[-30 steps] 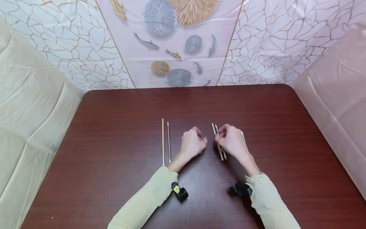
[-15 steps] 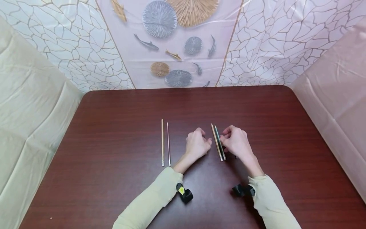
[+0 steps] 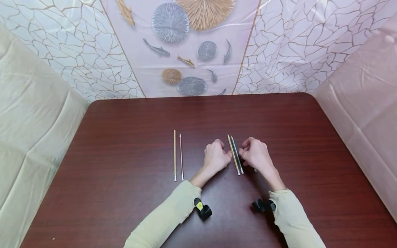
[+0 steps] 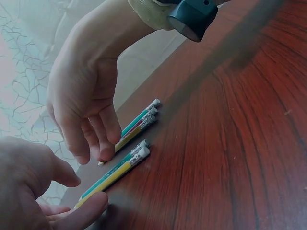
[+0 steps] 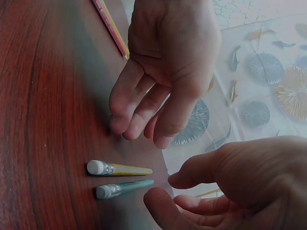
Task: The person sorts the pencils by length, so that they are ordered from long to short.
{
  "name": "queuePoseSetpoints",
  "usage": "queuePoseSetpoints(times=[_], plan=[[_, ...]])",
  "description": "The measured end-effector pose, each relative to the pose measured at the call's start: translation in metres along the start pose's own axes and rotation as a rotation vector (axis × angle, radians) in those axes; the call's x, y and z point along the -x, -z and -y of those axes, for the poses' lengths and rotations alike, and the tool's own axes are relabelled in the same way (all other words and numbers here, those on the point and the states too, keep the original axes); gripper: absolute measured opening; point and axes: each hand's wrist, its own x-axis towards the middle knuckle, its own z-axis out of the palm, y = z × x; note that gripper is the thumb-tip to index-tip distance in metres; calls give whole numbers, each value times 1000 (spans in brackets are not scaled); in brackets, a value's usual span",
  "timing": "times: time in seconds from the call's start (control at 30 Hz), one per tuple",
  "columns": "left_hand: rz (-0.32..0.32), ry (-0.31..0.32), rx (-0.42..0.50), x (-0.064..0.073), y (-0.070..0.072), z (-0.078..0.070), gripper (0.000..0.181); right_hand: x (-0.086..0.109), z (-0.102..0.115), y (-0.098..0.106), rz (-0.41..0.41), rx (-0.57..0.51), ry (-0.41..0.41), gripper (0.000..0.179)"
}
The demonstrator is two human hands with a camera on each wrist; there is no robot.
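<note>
A yellow pencil (image 3: 233, 155) and a green pencil (image 3: 236, 151) lie side by side on the table, erasers toward me. My left hand (image 3: 216, 157) is just left of the yellow one, thumb and fingers loosely bent and apart; whether it touches the pencil I cannot tell. On the green pencil's right is my right hand (image 3: 255, 154), fingers loosely curved with nothing between them. Beneath it, the left wrist view shows another group with a second green pencil (image 4: 136, 120), a dark red one (image 4: 132, 127) and a yellow one (image 4: 128, 137), largely hidden in the head view.
Farther left lie another yellow pencil (image 3: 175, 155) and a pinkish-red pencil (image 3: 181, 156), roughly parallel. The dark red-brown table (image 3: 124, 137) runs back to a patterned cloth (image 3: 192, 51), with pale cloth on both sides. Each wrist carries a black camera (image 3: 204, 212).
My right hand has let go of the green pencil and drawn slightly right. My left hand has moved right, up beside the yellow pencil. Both pencils now lie closely alongside each other.
</note>
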Motion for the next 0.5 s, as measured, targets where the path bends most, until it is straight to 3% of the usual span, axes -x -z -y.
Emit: queuePoseSetpoints(times=[0.5], plan=[[1, 12, -15, -1, -13, -6, 38, -1, -5, 1, -14, 30, 4, 22]])
